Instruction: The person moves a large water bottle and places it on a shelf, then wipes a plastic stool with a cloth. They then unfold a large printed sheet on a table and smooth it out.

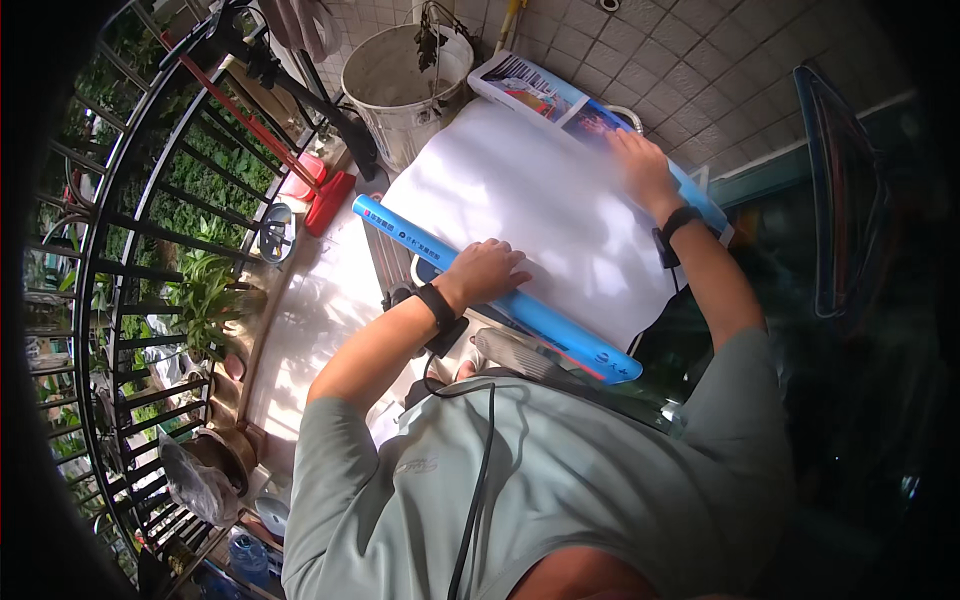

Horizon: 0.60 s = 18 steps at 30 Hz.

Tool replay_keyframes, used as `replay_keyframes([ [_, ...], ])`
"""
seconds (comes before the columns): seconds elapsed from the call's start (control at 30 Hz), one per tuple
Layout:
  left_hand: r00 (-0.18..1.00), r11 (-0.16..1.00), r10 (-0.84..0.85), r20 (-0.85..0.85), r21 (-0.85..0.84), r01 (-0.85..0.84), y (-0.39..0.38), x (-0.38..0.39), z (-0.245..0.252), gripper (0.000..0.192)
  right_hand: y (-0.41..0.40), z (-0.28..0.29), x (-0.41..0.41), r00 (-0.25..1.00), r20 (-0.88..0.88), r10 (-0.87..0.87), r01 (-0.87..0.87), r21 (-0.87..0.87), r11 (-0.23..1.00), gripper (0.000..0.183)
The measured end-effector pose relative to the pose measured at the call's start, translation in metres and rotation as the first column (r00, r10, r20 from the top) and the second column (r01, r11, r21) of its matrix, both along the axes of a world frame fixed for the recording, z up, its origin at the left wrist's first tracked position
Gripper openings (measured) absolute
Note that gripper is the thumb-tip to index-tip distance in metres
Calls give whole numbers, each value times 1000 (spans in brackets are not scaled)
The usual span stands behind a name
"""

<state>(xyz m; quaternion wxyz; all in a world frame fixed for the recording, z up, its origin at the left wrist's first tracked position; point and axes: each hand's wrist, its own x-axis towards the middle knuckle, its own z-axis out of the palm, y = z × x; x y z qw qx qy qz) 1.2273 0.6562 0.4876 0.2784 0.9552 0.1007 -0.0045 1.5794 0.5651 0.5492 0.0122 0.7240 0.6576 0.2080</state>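
A large paper sheet [525,202] lies in front of me with its plain white side up. Its near edge is rolled into a tube whose blue printed outside [577,337] bears writing. On this roll, near its middle, rests my left hand [486,274], palm down with the fingers slightly bent. Along the far edge the sheet is curled over and shows a printed blue and picture side [540,97]. My right hand [641,166], somewhat blurred, lies at that far curl, near its right part. What its fingertips hold or press cannot be told. Each wrist wears a black band with a small device.
A dirty white bucket [397,97] with a dried plant stands beyond the sheet's left corner. Farther left are a red broom [330,202], a red dustpan [304,176] and a black metal railing [112,225] with plants. A tiled wall [675,67] rises behind; dark glass [862,390] is at right.
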Motion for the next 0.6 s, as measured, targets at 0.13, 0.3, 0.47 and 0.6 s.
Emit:
replay_keyframes([
  [0.13, 983, 980, -176, -58, -108, 169, 3, -4, 12, 45, -5, -9, -31, 994, 96, -44, 42, 21, 999, 63],
  [0.3, 993, 989, -114, -33, -97, 111, 2, -8, 3, 46, 5, -6, -15, 997, -66, 45, -33, 169, 985, 33],
  [0.47, 998, 997, -64, 18, -52, 64, 4, -7, -22, 45, 15, 15, -24, 948, -227, -225, 248, 76, 966, 17],
  [0.6, 995, 994, -100, 13, -33, 100, -1, -12, -22, 47, 22, 52, -19, 899, -227, -374, 408, 122, 905, 27],
])
